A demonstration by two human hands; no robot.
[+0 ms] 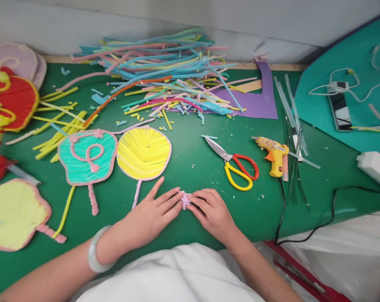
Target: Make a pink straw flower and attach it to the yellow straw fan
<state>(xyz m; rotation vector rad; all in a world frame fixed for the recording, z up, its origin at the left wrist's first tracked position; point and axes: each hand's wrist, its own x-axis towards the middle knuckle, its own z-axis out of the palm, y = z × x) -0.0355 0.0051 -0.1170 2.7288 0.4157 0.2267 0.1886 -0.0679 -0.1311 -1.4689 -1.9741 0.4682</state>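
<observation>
A small lilac flower-like piece, apparently of pipe cleaner [185, 201], sits between the fingertips of both my hands at the table's near edge. My left hand [160, 209] pinches it from the left, index finger raised a little apart. From the other side my right hand [211, 212] closes thumb and fingers on it. Just beyond my left hand lies a round yellow fan [144, 153] with a lilac rim and handle. Beside that is a teal fan [87, 157] with a pink rim and a curled pink strand. Scissors [232, 163] with red and yellow handles lie beyond my right hand.
Pipe cleaners [164, 71] are heaped along the back, over purple card [252, 105]. A yellow glue gun [273, 153] lies right, its black cord [282, 209] trailing off the edge. Red [14, 100] and pale yellow [16, 214] fans lie left. A phone [339, 107] rests on teal board.
</observation>
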